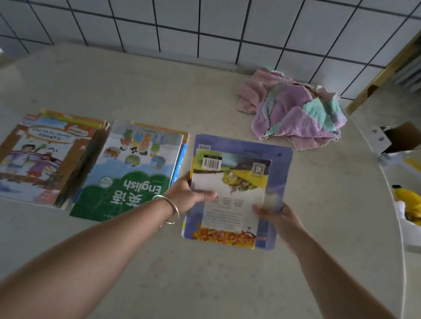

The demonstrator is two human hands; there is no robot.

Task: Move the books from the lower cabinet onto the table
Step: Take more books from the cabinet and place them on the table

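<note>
Purple book mostly hidden under book between hands.

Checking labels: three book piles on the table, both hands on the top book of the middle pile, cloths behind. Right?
Not quite. Head view: both hands, left hand and right hand, hold the top book of the rightmost pile, not the middle pile. Three piles on the table and the cloths behind are correct.

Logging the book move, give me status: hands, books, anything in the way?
Left hand and right hand both grip the barcode book, on the purple book. Two other stacks to the left. Cloth pile behind, clear.
</note>
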